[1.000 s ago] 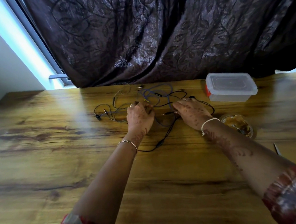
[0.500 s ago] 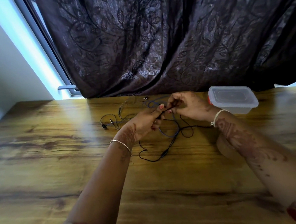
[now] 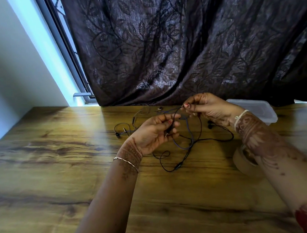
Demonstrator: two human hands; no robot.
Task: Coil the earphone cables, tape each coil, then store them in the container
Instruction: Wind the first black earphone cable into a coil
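So both hands are up off the table (image 3: 40, 166) with one black earphone cable (image 3: 200, 128) strung between them. The left hand (image 3: 150, 133) has its fingers (image 3: 170, 123) pinched on the plug end, the little metal jack poking out below. The right hand (image 3: 208, 108) is higher and further back, thumb and forefinger nipping the same cable a short way along. The bit between the hands runs up and to the right, and the rest hangs in loose loops down to the table, inline remote (image 3: 178, 166) nearest me, earbuds (image 3: 210, 124) under the right wrist.

My guess is the winding starts at the left hand, with the right feeding slack over. Other cables (image 3: 130, 123) sit tangled behind. The container (image 3: 262, 110) is shut, behind the right wrist, and the tape roll (image 3: 242, 162) is under that forearm.
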